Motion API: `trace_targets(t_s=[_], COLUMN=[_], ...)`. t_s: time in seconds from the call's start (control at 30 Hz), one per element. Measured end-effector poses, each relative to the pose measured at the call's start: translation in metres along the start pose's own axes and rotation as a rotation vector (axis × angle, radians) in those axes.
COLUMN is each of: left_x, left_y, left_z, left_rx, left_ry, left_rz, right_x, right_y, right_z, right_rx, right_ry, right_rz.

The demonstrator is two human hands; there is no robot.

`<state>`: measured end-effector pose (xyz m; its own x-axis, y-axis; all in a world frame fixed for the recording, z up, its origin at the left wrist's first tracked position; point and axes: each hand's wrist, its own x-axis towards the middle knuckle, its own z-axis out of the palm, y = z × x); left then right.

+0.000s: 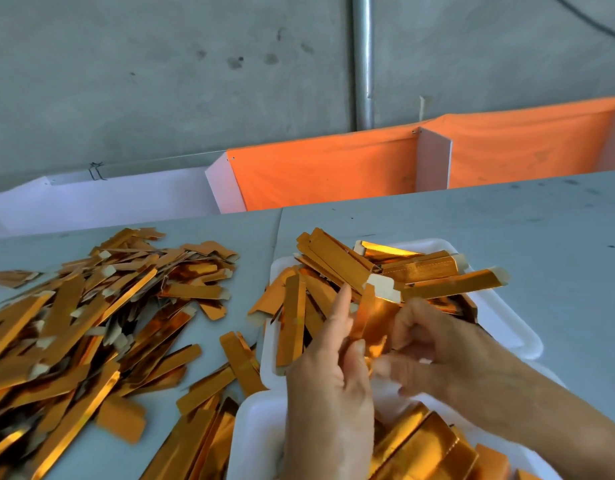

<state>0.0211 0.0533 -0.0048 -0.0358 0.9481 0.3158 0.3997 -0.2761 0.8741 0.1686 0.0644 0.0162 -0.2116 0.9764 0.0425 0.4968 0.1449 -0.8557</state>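
One gold strip (377, 315) was held between both hands just above a white tray (507, 327) heaped with more folded strips. The left hand (328, 372) pinched its near edge, and the right hand (444, 351), fingers curled and blurred, gripped its other side, the two hands close together. A loose pile of strips (91, 323) lay to the left on the grey table (472, 220), with an orange cloth (334, 168) beyond.
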Motion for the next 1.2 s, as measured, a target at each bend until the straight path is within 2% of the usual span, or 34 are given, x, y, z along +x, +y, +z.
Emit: trace_targets(t_s=[0.1, 0.17, 0.27, 0.47, 0.77, 0.97, 1.2], left_x=[-0.001, -0.002, -0.002, -0.003, -0.004, -0.004, -0.006], left_y=[0.002, 0.003, 0.002, 0.000, -0.002, -0.002, -0.003], left_z=[-0.002, -0.001, 0.002, 0.005, 0.011, 0.011, 0.016], left_rx=[0.082, 0.124, 0.159, 0.265, 0.293, 0.237, 0.327], left_ry=[-0.048, -0.083, -0.106, -0.117, -0.162, -0.178, -0.143], left_rz=[0.015, 0.069, 0.100, 0.155, 0.210, 0.203, 0.269], right_x=[0.000, 0.000, -0.001, -0.001, -0.001, 0.000, -0.002], right_y=[0.003, 0.001, -0.001, -0.002, 0.000, 0.000, -0.003], right_z=[-0.013, -0.014, -0.013, -0.010, -0.016, -0.019, -0.017], right_rx=[0.115, 0.216, 0.239, 0.018, 0.214, 0.361, 0.136], right_ry=[0.188, 0.223, 0.212, 0.216, 0.008, 0.053, 0.095], right_rz=[-0.093, -0.143, -0.137, -0.099, -0.001, 0.086, 0.104])
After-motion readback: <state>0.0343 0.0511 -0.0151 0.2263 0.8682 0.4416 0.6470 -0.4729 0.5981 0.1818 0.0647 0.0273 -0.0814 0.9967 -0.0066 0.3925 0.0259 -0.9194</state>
